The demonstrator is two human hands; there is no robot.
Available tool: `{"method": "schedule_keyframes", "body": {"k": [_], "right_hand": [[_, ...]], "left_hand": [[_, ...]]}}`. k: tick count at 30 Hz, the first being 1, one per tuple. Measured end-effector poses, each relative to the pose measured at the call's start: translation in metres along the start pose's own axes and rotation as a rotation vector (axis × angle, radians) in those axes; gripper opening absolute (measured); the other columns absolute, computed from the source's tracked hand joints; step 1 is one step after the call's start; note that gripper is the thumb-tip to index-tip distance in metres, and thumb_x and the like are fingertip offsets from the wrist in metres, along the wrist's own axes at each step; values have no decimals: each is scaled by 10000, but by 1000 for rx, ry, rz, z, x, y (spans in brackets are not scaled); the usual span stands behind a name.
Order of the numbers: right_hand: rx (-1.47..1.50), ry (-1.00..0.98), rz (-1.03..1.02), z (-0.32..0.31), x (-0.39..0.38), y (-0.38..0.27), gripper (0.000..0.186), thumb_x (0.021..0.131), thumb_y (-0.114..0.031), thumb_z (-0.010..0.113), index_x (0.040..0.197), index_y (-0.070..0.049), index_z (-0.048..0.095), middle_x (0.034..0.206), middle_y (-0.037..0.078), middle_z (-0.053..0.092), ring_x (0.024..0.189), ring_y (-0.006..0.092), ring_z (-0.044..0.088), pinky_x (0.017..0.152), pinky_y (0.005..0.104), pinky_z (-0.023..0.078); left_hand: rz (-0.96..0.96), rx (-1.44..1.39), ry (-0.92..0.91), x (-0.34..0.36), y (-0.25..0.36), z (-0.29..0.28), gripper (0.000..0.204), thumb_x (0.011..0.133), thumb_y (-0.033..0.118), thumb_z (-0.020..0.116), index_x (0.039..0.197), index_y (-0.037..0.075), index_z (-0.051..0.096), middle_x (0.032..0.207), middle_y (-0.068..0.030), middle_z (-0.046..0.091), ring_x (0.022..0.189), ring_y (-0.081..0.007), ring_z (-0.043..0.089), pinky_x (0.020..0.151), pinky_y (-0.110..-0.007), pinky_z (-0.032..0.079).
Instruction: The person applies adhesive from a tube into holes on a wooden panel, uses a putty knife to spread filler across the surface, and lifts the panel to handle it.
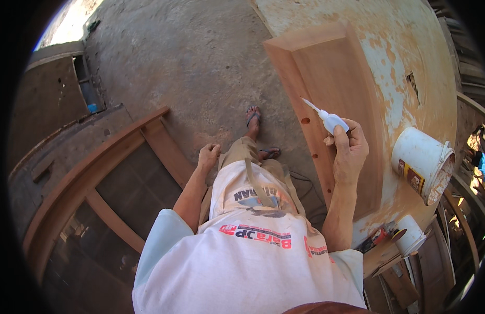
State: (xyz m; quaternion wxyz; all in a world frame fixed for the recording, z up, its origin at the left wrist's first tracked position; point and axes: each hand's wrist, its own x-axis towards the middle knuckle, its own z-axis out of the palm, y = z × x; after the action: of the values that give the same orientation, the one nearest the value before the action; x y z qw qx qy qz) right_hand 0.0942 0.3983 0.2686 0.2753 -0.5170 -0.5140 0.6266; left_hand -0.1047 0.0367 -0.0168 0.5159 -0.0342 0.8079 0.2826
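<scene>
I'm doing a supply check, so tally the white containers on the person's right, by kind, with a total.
Small white squeeze bottle with thin nozzle, in the right hand: 1
Large white plastic bucket: 1
Smaller white round tub: 1
Total: 3

White squeeze bottle (334,123), slender nozzle (312,106), tilted in right hand (350,148); brown wooden panel (331,76) below hand, dark spots along edge.

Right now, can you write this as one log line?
left hand: curled; right hand: holding small white bottle above wooden panel; panel: on worn tabletop; nearby: white bucket
</scene>
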Motion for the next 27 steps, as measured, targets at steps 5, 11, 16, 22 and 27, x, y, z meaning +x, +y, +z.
{"method": "schedule_keyframes", "body": {"k": [5,11,16,22,27], "right_hand": [[2,-13,-50,19,17,-6,172,973,-59,657,1108,47,641,952,75,686,727,77,616,667,224,515],[-44,-43,-108,28,29,-3,188,962,-81,686,1095,46,648,928,57,683,726,67,609,652,219,507],[-65,-64,-125,33,32,-3,192,961,-95,696,1086,44,651,895,41,677,716,55,597,644,213,499],[-120,-70,-133,30,33,-1,196,961,-110,703,1081,37,654,858,25,668,709,51,589,631,211,488],[-138,-67,-126,30,34,-1,198,964,-122,702,1081,30,657,854,21,667,707,51,588,629,215,489]], "left_hand": [[11,-30,-3,-1,4,0,343,998,287,636,1118,-29,692,932,-85,725,825,-157,663,759,-317,546],[14,-95,5,-1,-3,5,339,995,285,651,1103,-34,689,914,-76,717,811,-149,659,738,-307,543],[-10,-116,13,-1,-11,8,326,992,282,658,1089,-28,691,908,-70,718,794,-140,655,726,-298,540],[-7,-82,39,-9,-2,12,332,991,297,656,1083,-20,695,903,-70,720,788,-135,651,728,-301,538],[-1,-83,40,-7,-1,12,331,990,299,656,1083,-16,695,907,-70,722,786,-133,650,722,-302,536]]}}
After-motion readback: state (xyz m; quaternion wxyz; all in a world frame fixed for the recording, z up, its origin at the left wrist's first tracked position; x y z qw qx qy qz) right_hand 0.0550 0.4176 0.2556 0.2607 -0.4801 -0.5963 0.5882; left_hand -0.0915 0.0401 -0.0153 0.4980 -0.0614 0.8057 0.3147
